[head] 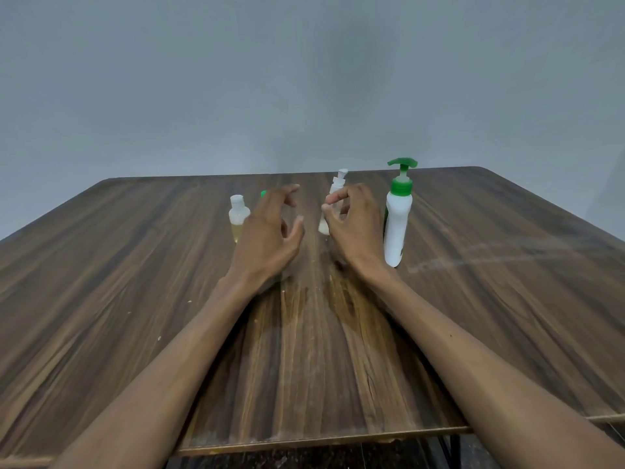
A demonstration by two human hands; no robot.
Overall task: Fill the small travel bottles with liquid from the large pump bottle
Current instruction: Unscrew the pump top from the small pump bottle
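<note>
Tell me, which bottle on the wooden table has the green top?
The tall white plastic pump bottle, standing beside the right hand. Its pump and collar are green; the small clear bottle with yellowish liquid has a white cap.

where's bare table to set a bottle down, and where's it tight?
Free: the wooden table right of the pump bottle, all of it left of the small capped bottle, and the near strip between the forearms. Crowded: mid-back, where left hand and right hand hover among the bottles, including the spray bottle.
</note>
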